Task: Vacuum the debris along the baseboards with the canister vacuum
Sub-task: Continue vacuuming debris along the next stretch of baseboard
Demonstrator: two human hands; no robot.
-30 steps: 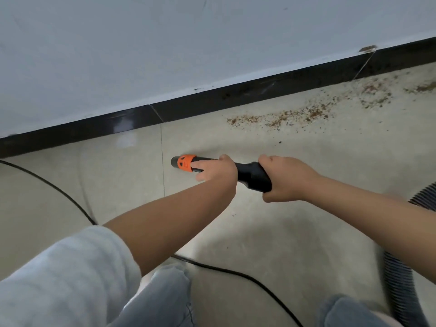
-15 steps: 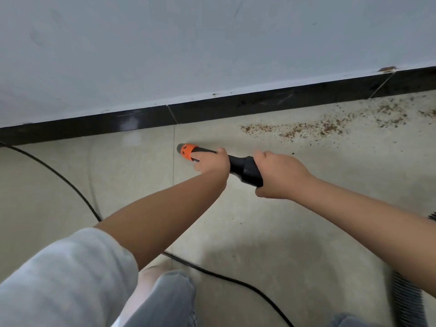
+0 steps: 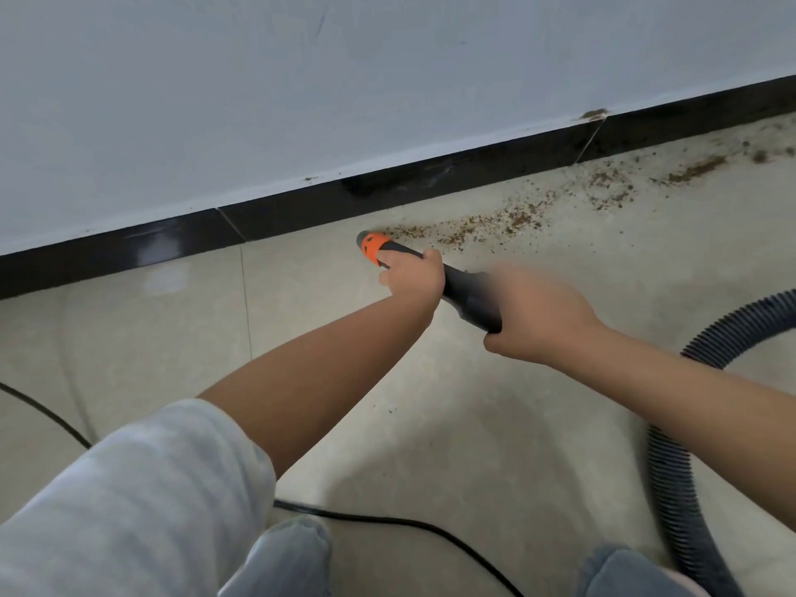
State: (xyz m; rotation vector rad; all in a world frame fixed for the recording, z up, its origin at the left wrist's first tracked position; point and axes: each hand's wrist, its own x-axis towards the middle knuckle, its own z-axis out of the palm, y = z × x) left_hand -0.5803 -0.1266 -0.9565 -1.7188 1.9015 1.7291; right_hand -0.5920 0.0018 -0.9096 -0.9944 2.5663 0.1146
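Nearest the camera, two knees in pale blue denim (image 3: 284,558) sit at the bottom edge, and a thin black power cord (image 3: 387,520) curves across the beige tiled floor (image 3: 129,338) just beyond them, passing under the left arm's light grey sleeve (image 3: 129,501). On the right a ribbed black vacuum hose (image 3: 672,480) loops over the floor and runs up toward the right wrist. Farther out, both hands hold the black plastic vacuum nozzle (image 3: 467,290), which points up and to the left: the right hand (image 3: 538,312), blurred, is wrapped round its thicker rear end, and the left hand (image 3: 413,275) grips the slimmer front part just behind the orange collar at the tip (image 3: 374,245). That tip is at the left end of a trail of brown crumbly debris (image 3: 482,228) strewn over the tiles, which thins and stretches to the right along the glossy black baseboard (image 3: 301,204). More scattered patches lie farther right, close to the baseboard. Whether the tip touches the floor cannot be told. Above the baseboard rises a plain white wall (image 3: 344,79), chipped at one baseboard joint.
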